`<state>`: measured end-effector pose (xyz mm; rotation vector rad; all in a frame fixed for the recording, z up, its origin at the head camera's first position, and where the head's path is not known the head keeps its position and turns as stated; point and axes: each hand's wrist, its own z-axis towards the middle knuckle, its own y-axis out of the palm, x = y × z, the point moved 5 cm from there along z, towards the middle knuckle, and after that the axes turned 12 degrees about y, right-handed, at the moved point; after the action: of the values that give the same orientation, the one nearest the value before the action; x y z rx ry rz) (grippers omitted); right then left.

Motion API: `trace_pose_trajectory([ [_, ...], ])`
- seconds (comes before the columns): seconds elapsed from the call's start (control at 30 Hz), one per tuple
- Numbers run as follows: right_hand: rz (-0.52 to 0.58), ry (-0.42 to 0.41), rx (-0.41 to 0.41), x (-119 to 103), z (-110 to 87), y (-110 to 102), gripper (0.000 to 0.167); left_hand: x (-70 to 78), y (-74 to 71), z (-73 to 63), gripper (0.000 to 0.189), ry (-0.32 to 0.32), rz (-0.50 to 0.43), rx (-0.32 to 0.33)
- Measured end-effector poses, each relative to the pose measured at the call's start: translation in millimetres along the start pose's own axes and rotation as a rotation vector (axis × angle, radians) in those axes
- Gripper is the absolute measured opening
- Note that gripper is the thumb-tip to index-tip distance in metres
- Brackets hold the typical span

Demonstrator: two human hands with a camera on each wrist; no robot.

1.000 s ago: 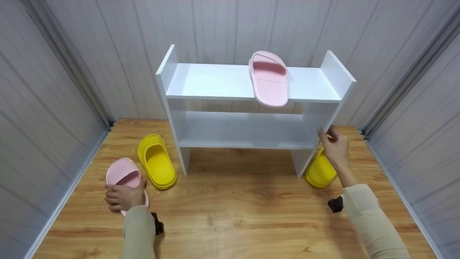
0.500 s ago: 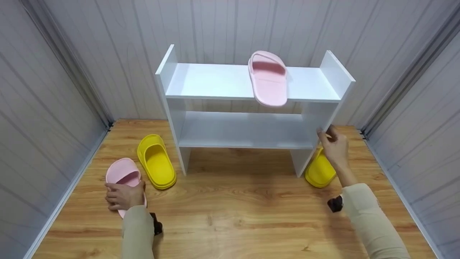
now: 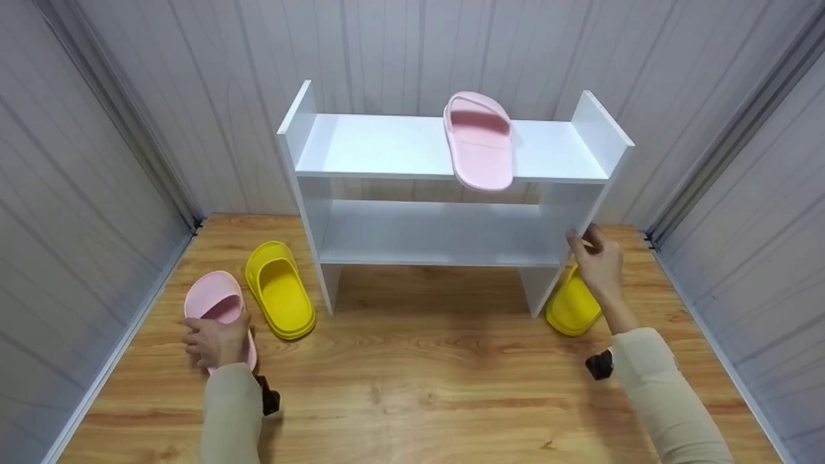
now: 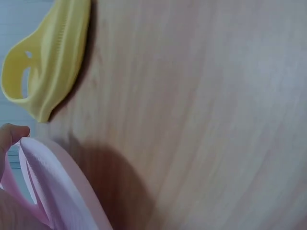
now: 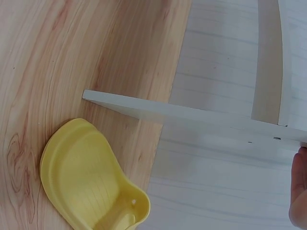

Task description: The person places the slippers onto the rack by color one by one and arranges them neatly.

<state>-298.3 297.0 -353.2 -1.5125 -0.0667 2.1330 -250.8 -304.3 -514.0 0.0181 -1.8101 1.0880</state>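
Note:
My left hand grips a pink slipper by its sides at the floor's left. In the left wrist view the pink slipper is tilted and casts a shadow on the floor, and the thumb lies on its edge. My right hand holds the right side panel of a white two-tier shelf at its front edge. The right wrist view shows the fingers against that panel; the thumb is hidden there. A second pink slipper rests on the top shelf, its sole end jutting over the front edge.
A yellow slipper lies on the wooden floor left of the shelf. Another yellow slipper lies right of it, partly behind my right hand. Panelled walls enclose the back and both sides.
My left hand has moved slightly left and away from me, carrying the pink slipper with it. The right hand stays at the shelf panel.

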Motion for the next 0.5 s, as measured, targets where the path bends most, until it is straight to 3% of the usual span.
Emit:
trace_pose_trajectory([
  [0.3, 0.005, -0.028, -0.003, -1, 0.6, 0, 0.027, 32.5, -3.7, 4.3, 0.100, 0.169, 0.007, -0.018],
  [0.5, -0.005, -0.035, 0.005, -1, -0.2, -1, 0.027, 54.3, -1.0, 3.9, 0.100, 0.242, 0.032, -0.045],
])
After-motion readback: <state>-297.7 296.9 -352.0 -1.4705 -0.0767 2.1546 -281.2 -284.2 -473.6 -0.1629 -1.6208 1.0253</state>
